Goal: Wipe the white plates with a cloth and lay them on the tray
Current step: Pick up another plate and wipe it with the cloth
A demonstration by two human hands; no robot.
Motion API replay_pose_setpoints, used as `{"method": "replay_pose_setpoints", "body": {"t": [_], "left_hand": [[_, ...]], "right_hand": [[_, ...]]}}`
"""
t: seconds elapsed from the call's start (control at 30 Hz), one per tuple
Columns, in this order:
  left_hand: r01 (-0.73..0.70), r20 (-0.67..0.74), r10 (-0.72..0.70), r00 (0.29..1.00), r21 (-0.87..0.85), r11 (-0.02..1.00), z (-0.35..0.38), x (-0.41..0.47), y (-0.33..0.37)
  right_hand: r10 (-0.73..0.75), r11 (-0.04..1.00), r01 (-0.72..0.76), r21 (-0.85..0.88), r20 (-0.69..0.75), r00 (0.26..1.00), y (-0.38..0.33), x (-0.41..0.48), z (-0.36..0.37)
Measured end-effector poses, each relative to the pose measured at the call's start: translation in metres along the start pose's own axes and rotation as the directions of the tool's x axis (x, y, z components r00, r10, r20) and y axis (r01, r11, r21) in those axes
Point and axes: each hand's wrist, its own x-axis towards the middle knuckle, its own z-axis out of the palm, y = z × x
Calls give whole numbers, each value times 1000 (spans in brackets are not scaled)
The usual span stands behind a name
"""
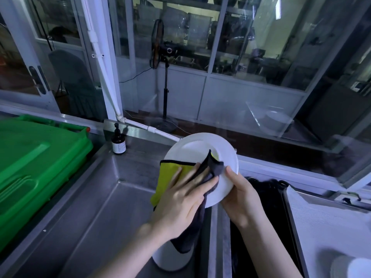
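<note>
Plate point(192, 149), white and tilted, hangs mid-frame above the steel sink point(100, 197). Right hand point(241, 199) grips its lower rim. Left hand point(180, 199) presses the yellow-and-grey cloth point(166, 173) against it with straight fingers. Tray point(321, 217) lies lower right.

Head-worn view, downward over sink point(96, 213); seemingly close.

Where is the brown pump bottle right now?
In the head view, the brown pump bottle stands upright left of centre, at the back corner of the steel sink, between the green bin and the held white plate.
</note>
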Motion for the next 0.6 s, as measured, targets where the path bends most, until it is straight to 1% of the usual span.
{"method": "replay_pose_setpoints", "body": {"t": [0.07, 0.13, 0.17, 0.2, 0.27, 0.3, 0.33, 0.4, 0.47, 0.5, 0.57, 0.6], "left_hand": [[-16, -14, 17, 1000, 34, 999, 2, -7, 3], [3, -59, -4, 998, -17, 1000, 3, -8, 2], [41, -97, -48, 994, -75, 996, 3, -8, 1], [98, -141, -121, 983, -158, 983, 4, -8, -1], [239, -193, -322, 927, -356, 903, 4, -7, -6], [290, -189, -400, 897, -434, 853, 3, -5, -10], [321, -171, -448, 877, -486, 813, 2, -2, -15], [360, -119, -493, 862, -540, 761, -5, 9, -28], [384, -71, -493, 867, -537, 752, -14, 23, -40], [378, -46, -463, 885, -509, 773, -19, 29, -44], [324, 1, -356, 935, -417, 849, -24, 38, -46], [272, 20, -283, 959, -356, 894, -26, 41, -44]], "right_hand": [[-2, 1000, 2, 16, -19, 1000, 0, 0, 0], [-2, 1000, 3, 16, -28, 1000, 2, -1, 1], [-5, 1000, 6, 22, -31, 1000, 2, -1, 0], [-10, 999, 12, 30, -38, 999, 2, -2, 0], [-27, 999, 29, 22, -61, 998, -1, -4, -1], [-37, 999, 37, 7, -62, 997, -3, -5, -1], [-42, 999, 42, -5, -57, 998, -4, -7, -2], [-30, 999, 29, -17, -38, 999, -6, -11, -4], [1, 998, -3, -61, -28, 1000, -7, -15, -5], [16, 995, -19, -96, -29, 999, -7, -17, -4], [41, 989, -45, -142, -31, 999, -6, -17, -4], [51, 987, -55, -149, -32, 998, -6, -17, -3]]}}
